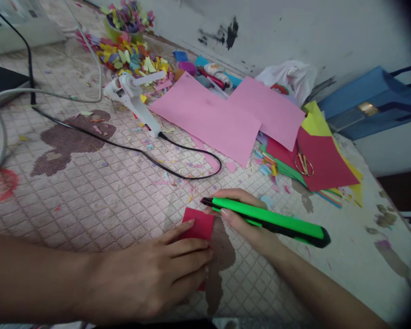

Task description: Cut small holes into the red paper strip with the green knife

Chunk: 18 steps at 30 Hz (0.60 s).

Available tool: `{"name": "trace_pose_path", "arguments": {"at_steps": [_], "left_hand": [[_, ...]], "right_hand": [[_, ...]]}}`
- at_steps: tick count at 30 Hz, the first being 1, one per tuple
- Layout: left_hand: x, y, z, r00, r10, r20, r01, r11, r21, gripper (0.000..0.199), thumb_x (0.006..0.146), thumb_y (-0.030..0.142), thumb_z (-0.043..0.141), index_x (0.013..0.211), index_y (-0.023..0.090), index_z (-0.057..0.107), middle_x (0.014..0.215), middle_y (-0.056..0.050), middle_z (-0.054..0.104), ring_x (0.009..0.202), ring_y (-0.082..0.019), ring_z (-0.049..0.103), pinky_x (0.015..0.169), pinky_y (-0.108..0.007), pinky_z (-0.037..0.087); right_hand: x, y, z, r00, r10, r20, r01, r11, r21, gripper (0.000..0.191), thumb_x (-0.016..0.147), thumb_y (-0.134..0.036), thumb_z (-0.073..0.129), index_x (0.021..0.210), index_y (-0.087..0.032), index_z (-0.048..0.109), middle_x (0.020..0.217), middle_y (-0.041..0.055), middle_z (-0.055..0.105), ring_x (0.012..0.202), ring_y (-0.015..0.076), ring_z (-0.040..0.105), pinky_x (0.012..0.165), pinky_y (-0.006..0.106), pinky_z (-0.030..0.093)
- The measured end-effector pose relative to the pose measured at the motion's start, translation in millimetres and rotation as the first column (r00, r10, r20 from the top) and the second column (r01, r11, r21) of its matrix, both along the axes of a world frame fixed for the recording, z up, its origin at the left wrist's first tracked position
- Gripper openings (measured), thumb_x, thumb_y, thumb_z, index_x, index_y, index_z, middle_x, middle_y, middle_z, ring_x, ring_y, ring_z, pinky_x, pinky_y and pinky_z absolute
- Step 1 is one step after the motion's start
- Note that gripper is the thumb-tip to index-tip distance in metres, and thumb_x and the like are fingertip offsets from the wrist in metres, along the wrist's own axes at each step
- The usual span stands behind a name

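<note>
The red paper strip (199,223) is narrow and straight-edged, and it lies at the near middle under the left hand (171,269), whose fingers press flat, slightly spread. The right hand (244,227) pinches a green-and-black utility knife (274,219) just beside it. The stained, diamond-patterned tablecloth (137,183) carries a white glue gun (139,107) and pink sheets (210,116); far behind is a marked wall (294,32)

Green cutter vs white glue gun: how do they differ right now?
The green cutter is held in the right hand; the white glue gun sits on the patterned tablecloth, no hand on it.
The cutter is green and black; the glue gun is mostly white.
The cutter has a slim, straight body and no cord; the glue gun is angled, with a black cord.
Shared: both are handheld tools.
</note>
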<state>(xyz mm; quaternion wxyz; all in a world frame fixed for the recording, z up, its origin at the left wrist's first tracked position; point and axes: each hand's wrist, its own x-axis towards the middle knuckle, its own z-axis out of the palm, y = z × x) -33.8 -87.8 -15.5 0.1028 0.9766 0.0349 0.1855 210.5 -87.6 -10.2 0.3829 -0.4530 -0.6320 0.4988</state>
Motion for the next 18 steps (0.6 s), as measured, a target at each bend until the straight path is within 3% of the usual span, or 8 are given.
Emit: {"name": "trace_pose_path", "arguments": {"at_steps": [7,13,18], "left_hand": [[1.2,-0.2,0.0,0.999,0.001,0.032,-0.002,1.0,0.029,0.029,0.101,0.019,0.047,0.12,0.012,0.067,0.131,-0.01,0.065,0.125,-0.024,0.057,0.118,-0.042,0.035],[0.7,0.4,1.0,0.999,-0.021,-0.026,0.022,0.999,0.043,0.031,0.102,0.02,0.045,0.123,0.013,0.065,0.135,-0.01,0.063,0.127,-0.025,0.056,0.118,-0.043,0.036],[0.1,-0.5,0.2,1.0,-0.01,-0.016,0.01,1.0,0.027,0.03,0.101,0.02,0.046,0.123,0.013,0.066,0.134,-0.01,0.063,0.128,-0.023,0.055,0.12,-0.041,0.033]], "right_hand": [[5.0,3.5,7.4,0.982,0.053,0.18,-0.096,0.967,0.237,0.024,0.087,-0.017,0.067,0.109,-0.028,0.07,0.103,0.0028,0.073,0.096,0.0193,0.068,0.084,0.034,0.056],[0.3,9.9,11.1,0.97,0.16,0.181,-0.198,0.955,0.221,0.023,0.086,-0.013,0.065,0.105,-0.024,0.071,0.096,0.0036,0.074,0.089,0.0187,0.07,0.079,0.033,0.057],[-0.9,13.1,9.5,0.965,0.151,0.212,-0.199,0.955,0.222,0.02,0.086,-0.016,0.063,0.102,-0.025,0.071,0.093,0.003,0.075,0.086,0.0188,0.07,0.076,0.033,0.057]]}}
